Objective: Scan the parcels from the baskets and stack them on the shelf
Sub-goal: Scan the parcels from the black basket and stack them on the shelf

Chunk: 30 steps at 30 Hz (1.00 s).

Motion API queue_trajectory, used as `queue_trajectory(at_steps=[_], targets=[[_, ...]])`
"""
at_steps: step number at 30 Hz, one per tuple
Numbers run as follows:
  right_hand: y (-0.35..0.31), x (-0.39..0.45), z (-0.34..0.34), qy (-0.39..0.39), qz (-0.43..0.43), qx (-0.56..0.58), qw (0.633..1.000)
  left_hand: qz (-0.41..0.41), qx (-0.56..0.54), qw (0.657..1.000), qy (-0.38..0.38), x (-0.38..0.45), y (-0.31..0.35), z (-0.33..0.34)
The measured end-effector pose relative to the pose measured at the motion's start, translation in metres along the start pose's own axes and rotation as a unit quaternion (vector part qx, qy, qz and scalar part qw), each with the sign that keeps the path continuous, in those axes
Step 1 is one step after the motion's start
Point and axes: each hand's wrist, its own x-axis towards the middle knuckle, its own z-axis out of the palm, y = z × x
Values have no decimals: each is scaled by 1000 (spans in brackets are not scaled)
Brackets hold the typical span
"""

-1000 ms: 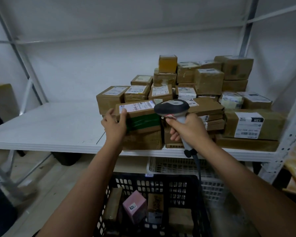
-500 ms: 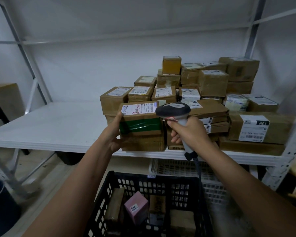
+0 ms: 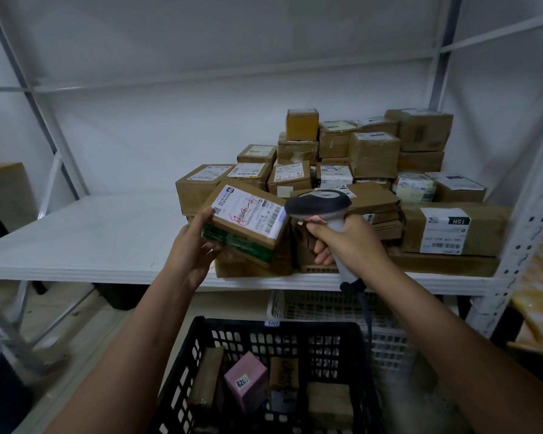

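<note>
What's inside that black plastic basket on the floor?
The black plastic basket holds a pink box with a numbered sticker and several brown cardboard parcels. Anything beneath them, and the basket's near end, is hidden.

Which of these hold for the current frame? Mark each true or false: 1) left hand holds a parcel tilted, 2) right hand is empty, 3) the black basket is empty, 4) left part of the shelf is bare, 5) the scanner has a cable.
1) True. The left hand holds the green-taped parcel tilted, label up.
2) False. The right hand grips a scanner, its head beside the parcel's label.
3) False. The black basket holds several parcels, including a pink box.
4) True. The shelf is bare on the left; parcels are piled on the right.
5) True. A cable hangs from the scanner's handle.
</note>
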Motion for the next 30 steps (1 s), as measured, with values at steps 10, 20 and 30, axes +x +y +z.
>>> queue_trajectory(at_steps=[10, 20, 30], targets=[[-24, -28, -19, -100, 27, -10, 995, 52, 74, 996, -20, -13, 3, 4], [-47, -41, -31, -153, 51, -78, 984, 53, 74, 996, -22, -18, 0, 4], [-52, -42, -39, -155, 55, -121, 979, 55, 68, 995, -41, -15, 2, 5]])
